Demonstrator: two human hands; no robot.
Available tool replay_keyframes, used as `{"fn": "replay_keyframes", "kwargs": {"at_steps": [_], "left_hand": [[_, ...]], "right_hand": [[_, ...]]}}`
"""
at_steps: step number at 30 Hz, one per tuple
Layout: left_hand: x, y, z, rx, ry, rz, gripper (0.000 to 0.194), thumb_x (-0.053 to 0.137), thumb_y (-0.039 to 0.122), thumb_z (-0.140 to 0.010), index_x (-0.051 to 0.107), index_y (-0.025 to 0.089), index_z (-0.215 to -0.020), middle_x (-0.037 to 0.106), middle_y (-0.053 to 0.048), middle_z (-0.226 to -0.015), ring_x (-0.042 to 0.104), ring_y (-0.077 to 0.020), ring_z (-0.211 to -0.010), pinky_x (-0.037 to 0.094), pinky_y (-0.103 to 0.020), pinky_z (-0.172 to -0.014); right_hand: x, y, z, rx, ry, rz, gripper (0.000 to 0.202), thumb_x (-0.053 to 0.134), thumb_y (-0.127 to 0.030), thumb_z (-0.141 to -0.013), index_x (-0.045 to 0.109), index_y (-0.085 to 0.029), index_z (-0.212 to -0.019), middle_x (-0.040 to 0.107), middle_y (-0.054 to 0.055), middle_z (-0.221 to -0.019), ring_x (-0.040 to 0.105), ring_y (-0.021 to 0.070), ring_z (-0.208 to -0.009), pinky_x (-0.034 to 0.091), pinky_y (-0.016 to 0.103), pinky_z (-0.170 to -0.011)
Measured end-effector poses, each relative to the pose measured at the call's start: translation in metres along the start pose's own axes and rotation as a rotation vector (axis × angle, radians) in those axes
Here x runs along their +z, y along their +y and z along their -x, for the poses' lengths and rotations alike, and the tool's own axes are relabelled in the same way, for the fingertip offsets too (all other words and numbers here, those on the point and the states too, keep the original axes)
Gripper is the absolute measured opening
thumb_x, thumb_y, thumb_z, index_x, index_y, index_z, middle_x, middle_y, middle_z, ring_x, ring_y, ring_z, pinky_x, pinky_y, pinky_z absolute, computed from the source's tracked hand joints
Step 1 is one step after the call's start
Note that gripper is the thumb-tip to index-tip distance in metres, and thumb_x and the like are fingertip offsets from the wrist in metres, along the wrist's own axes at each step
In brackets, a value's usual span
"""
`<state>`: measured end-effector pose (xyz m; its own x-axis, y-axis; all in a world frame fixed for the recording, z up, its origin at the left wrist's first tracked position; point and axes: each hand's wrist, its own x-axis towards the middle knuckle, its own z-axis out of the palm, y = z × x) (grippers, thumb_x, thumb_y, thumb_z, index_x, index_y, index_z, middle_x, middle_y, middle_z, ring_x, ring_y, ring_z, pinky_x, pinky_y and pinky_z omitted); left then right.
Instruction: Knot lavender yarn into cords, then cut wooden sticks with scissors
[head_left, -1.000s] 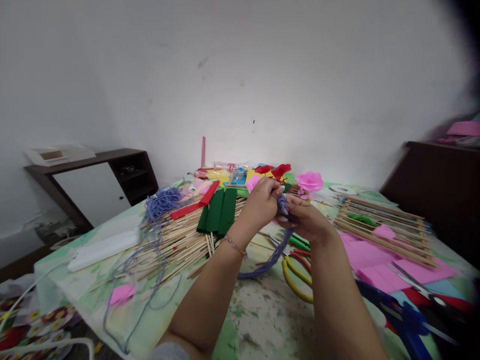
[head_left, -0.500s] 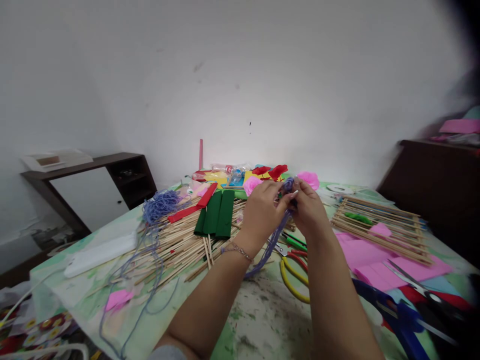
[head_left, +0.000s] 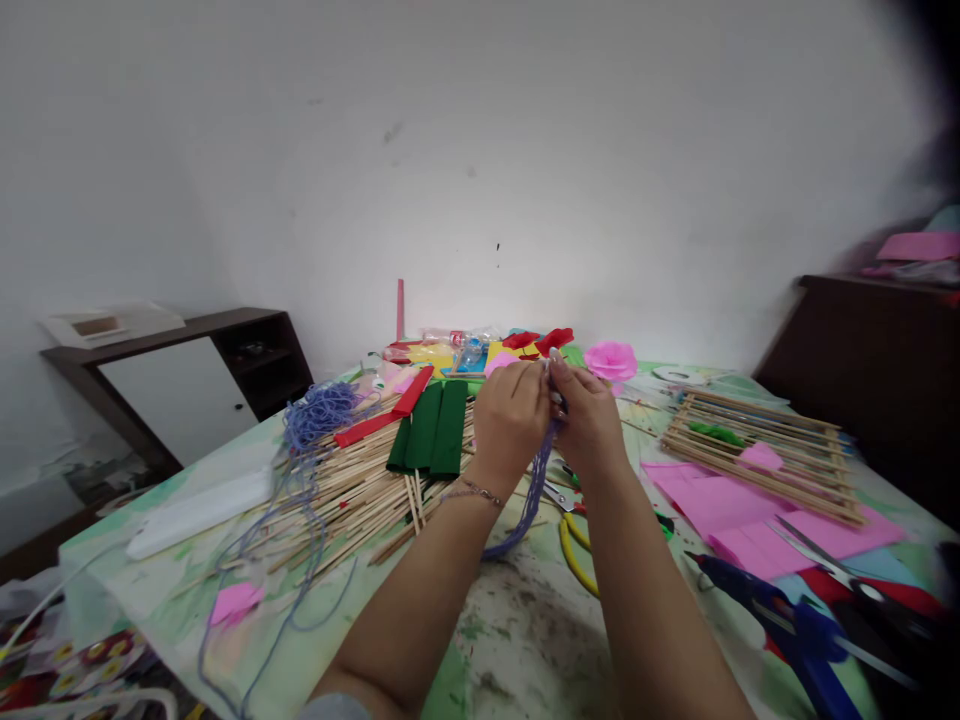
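Note:
My left hand (head_left: 511, 415) and my right hand (head_left: 589, 410) meet above the middle of the table, fingers closed together on a purple yarn braid (head_left: 536, 485). The braid hangs from between the hands and curves down to the left behind my left wrist. Its upper end is hidden by my fingers. Below the hands lie scissors (head_left: 556, 495) and a tool with yellow handles (head_left: 576, 560), partly covered by my right forearm. Dark green folded paper (head_left: 439, 430) lies to the left of my left hand. A pink paper flower (head_left: 611, 362) stands just beyond my right hand.
Wooden sticks (head_left: 337, 510) and tangled purple yarn (head_left: 321, 415) spread over the left side. To the right are a stick frame (head_left: 757, 455), pink paper (head_left: 787, 540), a blue glue gun (head_left: 780, 610) and black-handled scissors (head_left: 862, 590). Red paper flowers (head_left: 553, 341) stand at the back.
Both hands have moved slightly left and lower with the yarn braid. The purple bunch that showed above the fingers is now hidden, and more of the pink flower and glue gun shows.

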<state>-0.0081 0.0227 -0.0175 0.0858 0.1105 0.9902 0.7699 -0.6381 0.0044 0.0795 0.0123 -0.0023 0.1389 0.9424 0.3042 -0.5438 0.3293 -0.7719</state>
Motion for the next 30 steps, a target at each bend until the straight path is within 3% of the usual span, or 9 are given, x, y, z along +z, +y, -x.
{"fn": "replay_keyframes", "kwargs": {"at_steps": [5,9,11,13,17,19,23,30], "left_hand": [[0.004,0.01,0.002,-0.374,0.071,0.321,0.022,0.043,0.026,-0.094,0.056,0.016,-0.079,0.061,-0.005,-0.079,0.056,-0.0144,-0.078,0.045,-0.029,-0.074],[0.011,0.017,0.003,-0.693,0.12,0.602,0.023,0.042,0.037,-0.094,0.054,0.018,-0.087,0.058,-0.004,-0.082,0.054,-0.0123,-0.076,0.045,-0.026,-0.07],[0.011,0.017,0.002,-0.774,0.121,0.651,0.025,0.042,0.04,-0.094,0.053,0.018,-0.093,0.057,-0.004,-0.086,0.054,-0.0121,-0.077,0.045,-0.026,-0.07],[0.007,0.014,0.0,-0.714,0.15,0.581,0.022,0.046,0.038,-0.092,0.053,0.018,-0.099,0.056,-0.006,-0.093,0.053,-0.0128,-0.082,0.045,-0.026,-0.072],[-0.005,0.007,-0.005,-0.213,0.155,0.263,0.015,0.059,0.027,-0.085,0.059,0.02,-0.098,0.056,-0.006,-0.095,0.052,-0.0163,-0.091,0.044,-0.031,-0.08],[-0.007,0.005,-0.007,-0.063,0.109,0.175,0.01,0.06,0.023,-0.084,0.061,0.019,-0.093,0.058,-0.006,-0.092,0.053,-0.0172,-0.091,0.044,-0.033,-0.083],[-0.003,0.004,-0.006,-0.117,0.074,0.21,0.011,0.059,0.019,-0.084,0.06,0.017,-0.095,0.061,-0.006,-0.092,0.054,-0.0171,-0.092,0.045,-0.033,-0.085],[-0.006,0.002,-0.009,-0.184,0.072,0.271,0.015,0.065,0.019,-0.08,0.058,0.019,-0.093,0.061,-0.004,-0.091,0.054,-0.0169,-0.091,0.045,-0.033,-0.084]], "right_hand": [[0.011,0.006,0.0,0.033,0.062,-0.239,0.029,0.079,-0.035,-0.061,0.058,-0.017,-0.062,0.046,-0.007,-0.054,0.034,0.0027,-0.045,0.025,0.016,-0.038],[0.011,0.009,-0.002,0.061,0.032,-0.337,0.029,0.079,-0.036,-0.062,0.056,-0.017,-0.064,0.044,-0.008,-0.054,0.033,0.0023,-0.045,0.025,0.014,-0.037],[0.009,0.009,-0.003,0.048,0.032,-0.345,0.028,0.079,-0.034,-0.063,0.057,-0.017,-0.065,0.044,-0.008,-0.055,0.033,0.002,-0.045,0.024,0.013,-0.036],[0.008,0.009,-0.002,0.021,0.045,-0.321,0.025,0.079,-0.033,-0.064,0.059,-0.017,-0.067,0.046,-0.007,-0.056,0.035,0.002,-0.046,0.025,0.013,-0.036],[0.007,0.008,-0.001,-0.009,0.061,-0.284,0.021,0.076,-0.033,-0.067,0.063,-0.017,-0.068,0.053,-0.005,-0.06,0.045,0.0036,-0.051,0.034,0.015,-0.041],[0.007,0.008,-0.001,-0.013,0.067,-0.312,0.018,0.075,-0.032,-0.068,0.064,-0.018,-0.069,0.058,-0.004,-0.063,0.05,0.0049,-0.055,0.04,0.016,-0.046],[0.006,0.007,-0.002,-0.007,0.066,-0.34,0.015,0.075,-0.03,-0.068,0.067,-0.018,-0.071,0.062,-0.003,-0.067,0.053,0.0049,-0.058,0.042,0.016,-0.048],[0.008,0.005,-0.001,0.03,0.035,-0.38,0.011,0.074,-0.027,-0.07,0.069,-0.018,-0.073,0.063,-0.004,-0.07,0.048,0.0021,-0.053,0.034,0.013,-0.04]]}}
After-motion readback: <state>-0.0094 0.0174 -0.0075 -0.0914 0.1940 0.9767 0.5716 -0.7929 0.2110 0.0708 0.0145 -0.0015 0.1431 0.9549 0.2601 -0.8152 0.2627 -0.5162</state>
